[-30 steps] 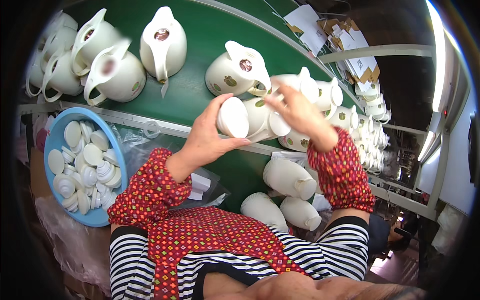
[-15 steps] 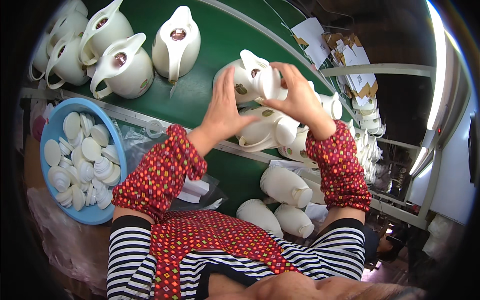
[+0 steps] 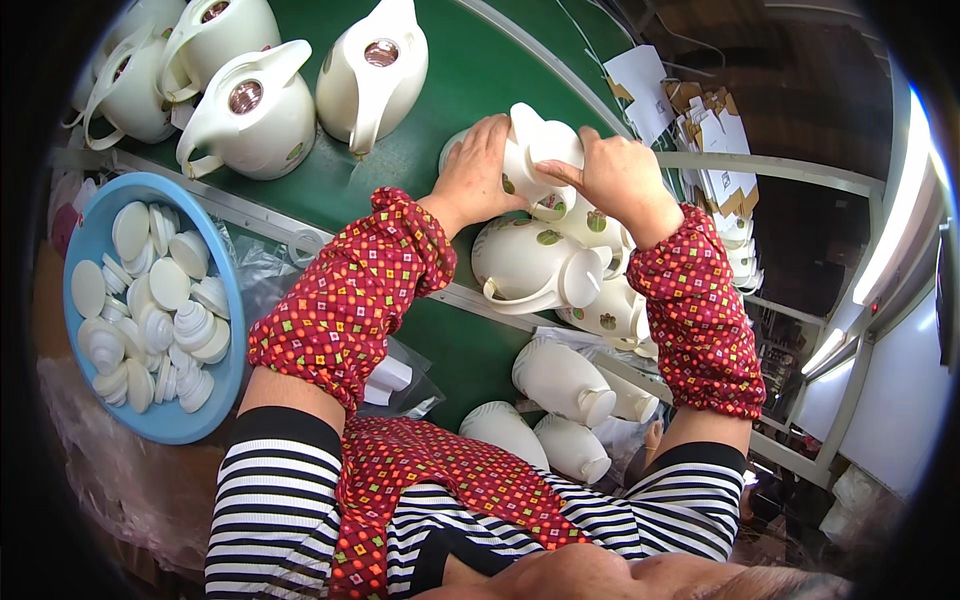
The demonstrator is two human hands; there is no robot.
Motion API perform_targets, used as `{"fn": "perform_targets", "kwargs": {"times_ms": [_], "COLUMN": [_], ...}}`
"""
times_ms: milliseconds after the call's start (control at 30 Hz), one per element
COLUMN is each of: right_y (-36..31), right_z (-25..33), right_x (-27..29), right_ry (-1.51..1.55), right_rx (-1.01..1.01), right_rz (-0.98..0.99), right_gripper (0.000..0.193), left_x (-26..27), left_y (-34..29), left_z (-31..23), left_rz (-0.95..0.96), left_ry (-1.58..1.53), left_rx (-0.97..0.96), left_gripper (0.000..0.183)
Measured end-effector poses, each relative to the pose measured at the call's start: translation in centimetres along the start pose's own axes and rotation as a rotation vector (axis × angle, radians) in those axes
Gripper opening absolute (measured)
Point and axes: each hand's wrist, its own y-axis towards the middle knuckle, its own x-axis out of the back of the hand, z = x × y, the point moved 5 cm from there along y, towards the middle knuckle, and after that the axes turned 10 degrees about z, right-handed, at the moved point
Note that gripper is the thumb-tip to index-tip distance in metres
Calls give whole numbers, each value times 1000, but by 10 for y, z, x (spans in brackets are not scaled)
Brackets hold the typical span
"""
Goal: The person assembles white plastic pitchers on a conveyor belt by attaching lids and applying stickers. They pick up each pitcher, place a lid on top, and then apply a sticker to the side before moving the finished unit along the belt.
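Observation:
A white vacuum jug (image 3: 513,165) with a small printed motif stands tilted on the green bench top. My left hand (image 3: 475,175) is wrapped round its side, fingers on the body. Over the jug's mouth sits a round white lid (image 3: 558,143), gripped by my right hand (image 3: 622,180) with the thumb across its top; the mouth is hidden beneath it. Just below my hands lies another white jug (image 3: 520,255) with its own lid (image 3: 581,278) on. At the upper left, several jugs (image 3: 262,125) stand uncovered, their shiny mouths showing.
A blue basin (image 3: 237,320) at the left holds many white stoppers (image 3: 170,285). Several plain white jugs (image 3: 560,380) stand below the bench's metal rail (image 3: 265,215). More lidded jugs crowd beyond my right hand. Cardboard pieces (image 3: 730,165) are stacked at the upper right.
My left hand has closed in from beside the jug onto its body. The lid in my right hand has come down flat over the jug's mouth. The whole view has shifted slightly.

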Motion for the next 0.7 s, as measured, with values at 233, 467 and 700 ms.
{"fn": "perform_targets", "kwargs": {"times_ms": [233,467,700], "right_y": [4,-3,0], "right_z": [3,-1,-9], "right_x": [-11,-22,-17], "right_ry": [-91,-44,-6], "right_rx": [152,459,456], "right_rz": [-63,-162,-236], "right_gripper": [79,83,85], "left_x": [0,1,3], "left_y": [0,-1,0], "left_z": [-5,-8,-8], "left_rz": [36,44,32], "left_ry": [-12,-35,5], "left_rx": [12,31,-10], "left_gripper": [109,119,112]}}
